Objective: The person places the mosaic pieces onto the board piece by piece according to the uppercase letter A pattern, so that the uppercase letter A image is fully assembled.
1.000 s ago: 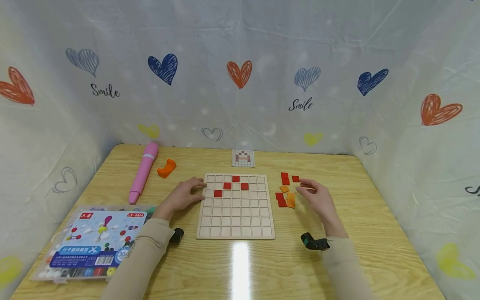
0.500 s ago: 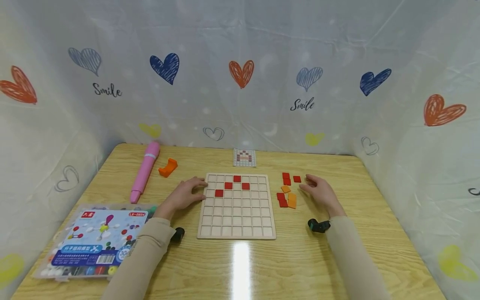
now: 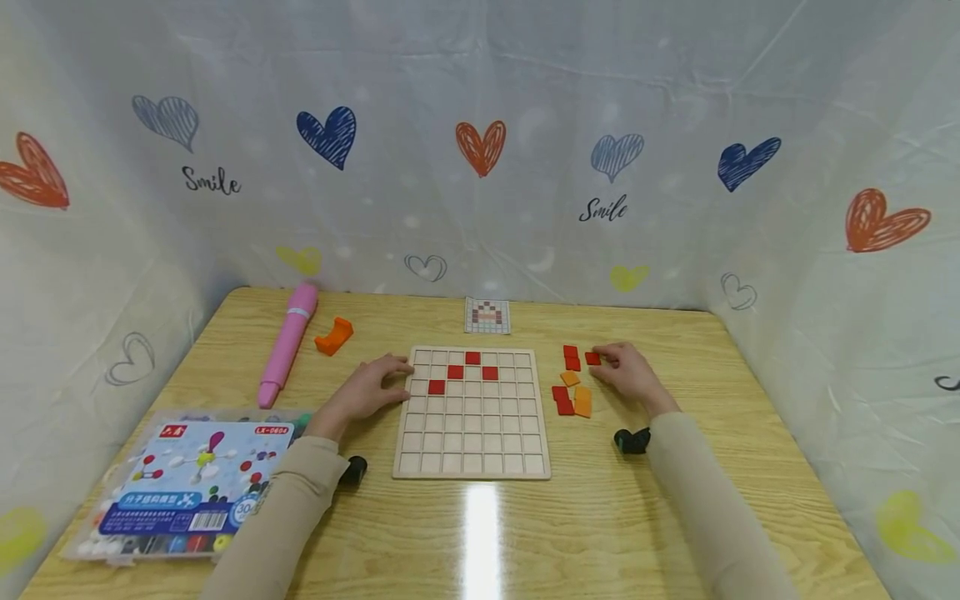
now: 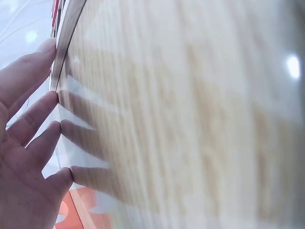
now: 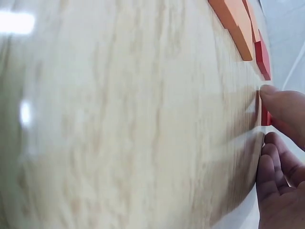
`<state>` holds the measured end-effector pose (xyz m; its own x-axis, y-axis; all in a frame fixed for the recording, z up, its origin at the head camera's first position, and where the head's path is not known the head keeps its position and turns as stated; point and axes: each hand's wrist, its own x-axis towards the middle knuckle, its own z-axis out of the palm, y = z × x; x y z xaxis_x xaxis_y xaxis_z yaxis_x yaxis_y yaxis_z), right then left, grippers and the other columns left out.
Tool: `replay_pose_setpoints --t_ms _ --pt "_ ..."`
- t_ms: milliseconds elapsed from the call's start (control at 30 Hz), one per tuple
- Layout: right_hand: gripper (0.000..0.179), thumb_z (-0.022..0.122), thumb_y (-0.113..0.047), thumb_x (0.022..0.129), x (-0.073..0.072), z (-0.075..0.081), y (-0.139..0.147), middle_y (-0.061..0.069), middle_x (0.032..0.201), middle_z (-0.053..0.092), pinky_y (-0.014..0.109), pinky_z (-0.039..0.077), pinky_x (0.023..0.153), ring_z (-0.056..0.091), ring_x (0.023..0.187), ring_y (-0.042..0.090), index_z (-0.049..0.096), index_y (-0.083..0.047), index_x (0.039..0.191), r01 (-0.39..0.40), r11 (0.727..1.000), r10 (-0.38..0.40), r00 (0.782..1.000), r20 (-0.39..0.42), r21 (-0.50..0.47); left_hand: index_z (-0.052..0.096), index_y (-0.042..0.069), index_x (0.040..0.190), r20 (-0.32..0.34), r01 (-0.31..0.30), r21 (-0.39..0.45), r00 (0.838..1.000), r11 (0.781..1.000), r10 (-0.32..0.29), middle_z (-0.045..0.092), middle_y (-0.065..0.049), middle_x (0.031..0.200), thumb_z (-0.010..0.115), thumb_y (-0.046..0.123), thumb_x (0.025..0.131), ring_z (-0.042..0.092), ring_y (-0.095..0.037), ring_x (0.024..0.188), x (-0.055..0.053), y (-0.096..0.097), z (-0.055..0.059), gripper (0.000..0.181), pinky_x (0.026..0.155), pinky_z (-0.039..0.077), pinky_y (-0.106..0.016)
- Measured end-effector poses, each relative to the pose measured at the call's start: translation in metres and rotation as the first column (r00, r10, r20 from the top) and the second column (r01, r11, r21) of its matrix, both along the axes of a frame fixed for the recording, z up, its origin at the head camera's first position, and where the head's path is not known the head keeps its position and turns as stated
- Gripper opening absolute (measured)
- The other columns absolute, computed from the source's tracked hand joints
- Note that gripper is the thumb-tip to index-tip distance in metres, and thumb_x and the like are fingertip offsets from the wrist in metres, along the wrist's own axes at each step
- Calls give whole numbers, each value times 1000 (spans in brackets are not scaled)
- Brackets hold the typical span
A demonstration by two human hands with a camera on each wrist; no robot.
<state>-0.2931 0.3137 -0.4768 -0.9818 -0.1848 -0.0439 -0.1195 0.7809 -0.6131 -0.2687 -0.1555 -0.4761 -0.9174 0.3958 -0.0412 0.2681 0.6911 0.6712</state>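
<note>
My left hand rests at the left edge of a wooden grid board, thumb and fingers spread; in the left wrist view the fingertips meet the board's side. Several red tiles sit in its upper cells, including one red tile in the top row. To the right of the board, my right hand holds a single red tile on the table between thumb and fingers. In the right wrist view the thumb partly covers that tile. Nearby lie more red tiles and orange tiles.
A small pattern card lies behind the board. On the left are a pink marker-shaped stick, an orange bracket-like piece and a clear-lidded molecule kit box. A patterned curtain stands along the table's back edge.
The right hand drew back slightly to the right of the single red tile, then came in with thumb and fingers around it. The left hand has stayed at the board's edge.
</note>
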Motion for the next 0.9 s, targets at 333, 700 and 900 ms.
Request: replay_pose_setpoints --t_ms 333,700,900 --pt "35 65 -14 98 3 2 -4 30 134 54 58 45 106 52 122 45 63 7 126 29 1000 -29 999 -30 5 61 2 133 2 -6 7 1000 1000 6 46 -22 153 69 15 95 24 -46 150 2 -2 2 41 120 5 -69" --pt "39 67 -16 97 -1 0 -7 31 133 55 58 45 105 53 120 46 62 6 128 -19 999 21 998 -55 47 61 2 134 1 -3 9 1000 1000 2 45 -22 153 69 15 95 25 -47 149 3 -1 3 42 120 6 -69" --pt "26 66 -11 97 -2 1 -12 24 116 66 53 50 96 61 103 37 68 5 117 -36 997 41 997 -70 73 61 2 134 9 -4 7 1000 1000 4 45 -23 153 69 14 95 25 -47 149 3 0 4 41 120 6 -69"
